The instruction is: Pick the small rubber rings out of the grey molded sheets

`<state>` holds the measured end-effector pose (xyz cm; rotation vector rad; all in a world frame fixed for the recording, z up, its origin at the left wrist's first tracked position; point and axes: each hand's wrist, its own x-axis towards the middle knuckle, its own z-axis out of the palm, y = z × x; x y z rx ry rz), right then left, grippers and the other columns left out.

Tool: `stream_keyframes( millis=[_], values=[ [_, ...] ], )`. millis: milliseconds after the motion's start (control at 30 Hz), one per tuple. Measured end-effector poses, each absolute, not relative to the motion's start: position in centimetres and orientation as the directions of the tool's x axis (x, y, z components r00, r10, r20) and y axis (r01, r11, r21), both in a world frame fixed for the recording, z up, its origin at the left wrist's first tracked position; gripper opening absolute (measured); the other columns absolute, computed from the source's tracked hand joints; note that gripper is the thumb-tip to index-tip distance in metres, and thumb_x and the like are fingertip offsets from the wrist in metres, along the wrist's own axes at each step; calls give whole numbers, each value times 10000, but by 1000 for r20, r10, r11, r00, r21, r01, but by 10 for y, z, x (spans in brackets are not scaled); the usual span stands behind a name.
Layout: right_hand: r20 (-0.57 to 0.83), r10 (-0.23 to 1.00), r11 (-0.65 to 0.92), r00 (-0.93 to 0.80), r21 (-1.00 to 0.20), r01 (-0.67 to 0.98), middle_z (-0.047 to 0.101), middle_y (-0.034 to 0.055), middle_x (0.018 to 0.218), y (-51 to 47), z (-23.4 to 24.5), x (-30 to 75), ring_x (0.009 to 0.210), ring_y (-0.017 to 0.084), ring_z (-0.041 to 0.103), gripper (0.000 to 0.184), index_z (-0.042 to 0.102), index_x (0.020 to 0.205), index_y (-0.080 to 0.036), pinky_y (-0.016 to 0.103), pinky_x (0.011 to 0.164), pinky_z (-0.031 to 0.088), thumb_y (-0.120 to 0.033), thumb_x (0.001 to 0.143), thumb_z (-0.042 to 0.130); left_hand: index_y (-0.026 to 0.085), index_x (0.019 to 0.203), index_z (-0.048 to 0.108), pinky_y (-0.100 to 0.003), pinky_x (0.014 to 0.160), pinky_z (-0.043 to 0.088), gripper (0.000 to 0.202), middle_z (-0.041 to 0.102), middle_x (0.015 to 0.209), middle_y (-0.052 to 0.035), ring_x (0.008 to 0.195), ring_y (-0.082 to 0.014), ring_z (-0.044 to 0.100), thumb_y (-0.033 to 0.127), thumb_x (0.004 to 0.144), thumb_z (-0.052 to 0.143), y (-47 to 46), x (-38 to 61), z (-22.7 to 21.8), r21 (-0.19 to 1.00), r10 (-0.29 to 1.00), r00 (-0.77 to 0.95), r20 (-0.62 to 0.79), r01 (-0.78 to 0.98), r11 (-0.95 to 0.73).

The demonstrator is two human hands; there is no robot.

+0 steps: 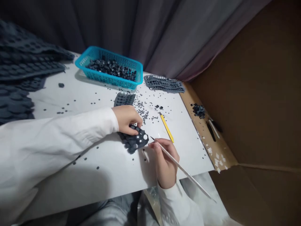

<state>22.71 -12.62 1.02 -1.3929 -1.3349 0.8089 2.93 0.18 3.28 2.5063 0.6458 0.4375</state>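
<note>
My left hand (129,119) presses a dark grey sheet (135,142) of rounded pieces with holes onto the white table, thumb and fingers pinching its upper edge. White shows through a few of its holes near the right end. In my right hand (166,160) is a thin white stick with a dark pointed tip (185,172), held like a pen. Its tip points at the right end of the sheet, seemingly a little apart from it. Another dark perforated piece (124,99) lies just behind my left hand.
A blue basket (109,80) of small dark parts stands at the back. Large dark perforated sheets (14,69) pile up at left; another sheet (164,84) lies back right. Small dark discs (142,111) scatter the table beside a yellow-handled tool (166,128). Cardboard (258,94) walls the right side.
</note>
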Motion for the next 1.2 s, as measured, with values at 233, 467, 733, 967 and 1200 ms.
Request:
stream_keyframes(
  millis=[233,467,733,967,1200],
  values=[
    [621,774,605,122,-783,145,667,27,813,-86,53,211,748,170,644,89,630,933,-251,325,696,515,-236,855,589,169,750,528,-248,645,428,197,545,718,8,681,-133,534,345,749,617,-29,30,51,932,913,321,250,176,-317],
    [382,916,390,-123,-920,48,705,31,806,-37,17,200,783,178,676,144,630,877,-203,318,719,539,-335,821,628,197,1094,536,-297,789,482,407,652,922,-50,873,-175,628,356,746,675,-55,30,-2,997,990,121,66,20,-69],
    [296,932,309,-208,-951,32,692,37,800,-37,-1,210,735,167,666,103,645,872,-210,302,668,543,-300,824,631,152,879,686,-309,682,517,349,700,767,-56,711,-188,632,418,659,735,-53,29,-11,995,995,30,-96,39,95],
    [455,807,541,-376,-826,161,677,71,926,-34,7,215,887,199,635,87,659,881,-223,349,741,535,-178,815,625,150,908,731,-308,665,519,337,716,790,-59,723,-196,634,330,624,743,-52,30,-11,987,985,60,-162,35,160],
    [490,753,599,-439,-787,148,703,65,963,-33,8,215,910,198,644,137,652,892,-227,382,807,518,-125,804,626,159,782,739,-294,669,517,243,728,749,-41,678,-173,632,306,589,746,-51,32,-7,975,975,19,-222,-22,223]
  ],
)
